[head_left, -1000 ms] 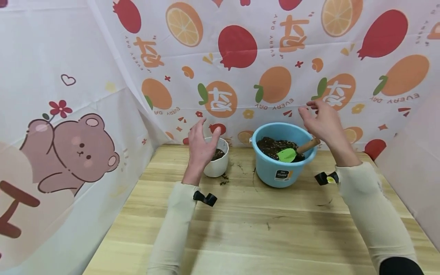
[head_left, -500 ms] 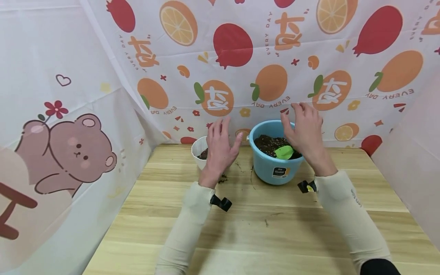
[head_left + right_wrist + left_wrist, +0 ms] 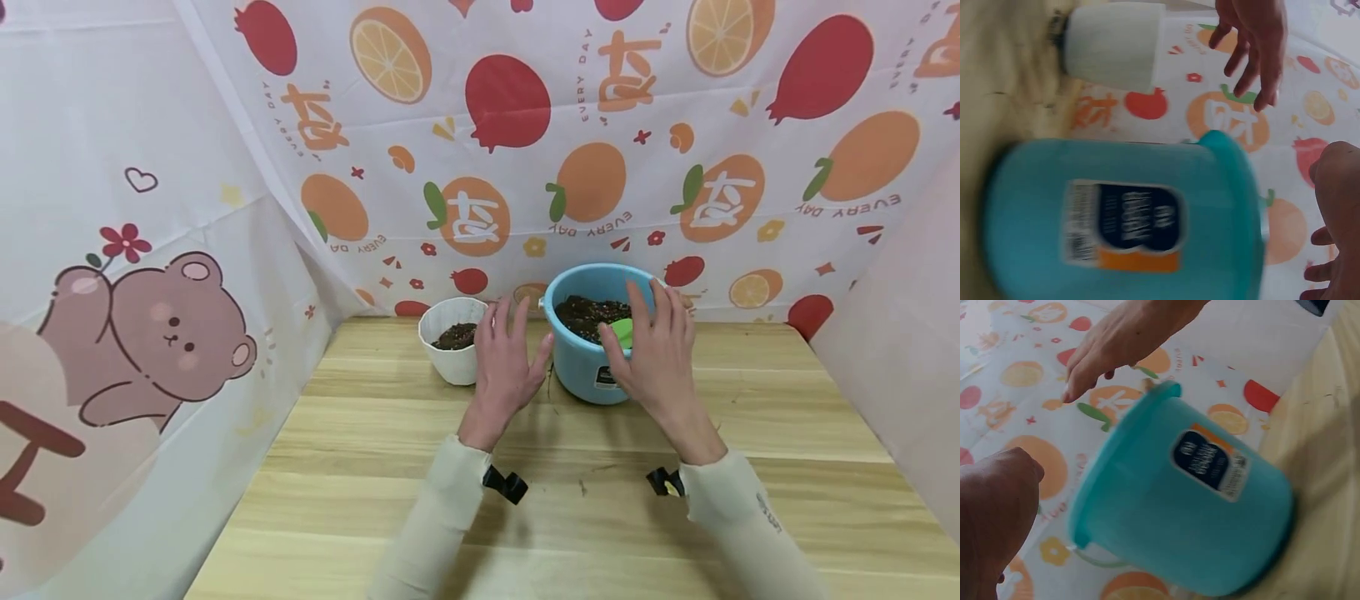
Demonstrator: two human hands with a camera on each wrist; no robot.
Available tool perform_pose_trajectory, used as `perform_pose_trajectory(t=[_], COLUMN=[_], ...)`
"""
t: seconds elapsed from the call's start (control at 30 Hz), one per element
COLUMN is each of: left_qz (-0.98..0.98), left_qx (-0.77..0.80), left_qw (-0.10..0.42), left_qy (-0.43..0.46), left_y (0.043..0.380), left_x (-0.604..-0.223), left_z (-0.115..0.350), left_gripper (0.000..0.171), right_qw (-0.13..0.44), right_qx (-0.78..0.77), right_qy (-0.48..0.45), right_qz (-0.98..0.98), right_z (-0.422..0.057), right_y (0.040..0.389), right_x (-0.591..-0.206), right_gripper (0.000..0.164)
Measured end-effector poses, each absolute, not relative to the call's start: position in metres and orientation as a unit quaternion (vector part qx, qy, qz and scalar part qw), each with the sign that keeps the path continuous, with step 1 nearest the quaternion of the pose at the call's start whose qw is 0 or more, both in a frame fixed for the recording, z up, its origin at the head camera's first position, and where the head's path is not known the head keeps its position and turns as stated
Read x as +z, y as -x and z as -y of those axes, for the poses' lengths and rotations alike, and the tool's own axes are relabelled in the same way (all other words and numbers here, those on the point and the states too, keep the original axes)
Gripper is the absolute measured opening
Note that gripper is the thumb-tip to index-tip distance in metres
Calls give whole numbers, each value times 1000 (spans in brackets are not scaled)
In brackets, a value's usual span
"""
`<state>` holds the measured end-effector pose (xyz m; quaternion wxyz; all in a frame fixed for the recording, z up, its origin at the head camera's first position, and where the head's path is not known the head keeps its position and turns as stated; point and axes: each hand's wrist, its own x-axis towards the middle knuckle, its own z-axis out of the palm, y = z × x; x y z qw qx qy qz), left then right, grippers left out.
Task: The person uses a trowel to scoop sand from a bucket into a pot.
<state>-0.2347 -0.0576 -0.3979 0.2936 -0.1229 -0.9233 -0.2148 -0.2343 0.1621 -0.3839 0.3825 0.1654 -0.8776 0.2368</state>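
Both hands hover over the table with fingers spread and nothing in them. In the head view my left hand point(image 3: 506, 367) is between a white pot point(image 3: 453, 364) and a light blue bucket point(image 3: 581, 367), overlapping the pot's right side. The pot has some dark soil point(image 3: 456, 336) inside. My right hand point(image 3: 660, 358) is in front of the bucket's right side, covering part of its rim. Dark soil point(image 3: 581, 315) fills part of the bucket, and a trowel's green blade point(image 3: 622, 332) lies on it; its handle is hidden behind the right hand. Both wrist views show the bucket upright.
A wood-grain table point(image 3: 360, 467) carries both containers near its back edge. Stray bits of soil are scattered on it. Behind hangs a fruit-print cloth point(image 3: 585, 75), and a white cloth with a bear print point(image 3: 180, 333) covers the left side.
Both hands have come down and nearer to my body. The left has shifted right, uncovering more of the pot; the right has shifted left across the bucket's right side, hiding the trowel's handle.
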Motion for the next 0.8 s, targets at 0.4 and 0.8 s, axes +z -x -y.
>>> perform_pose_trajectory(t=[0.4, 0.8], left_qz=[946, 968], left_qx=[-189, -195], left_qw=[238, 134], left_qy=[113, 83], left_y=[226, 228], left_x=[-444, -475], left_z=[50, 52], left_gripper=[66, 65], right_qw=[317, 248], right_qx=[291, 270], right_qy=[-103, -57], right_qz=[897, 928], right_z=[-194, -217], right_y=[213, 209], right_x=[-443, -483], right_gripper=[78, 80])
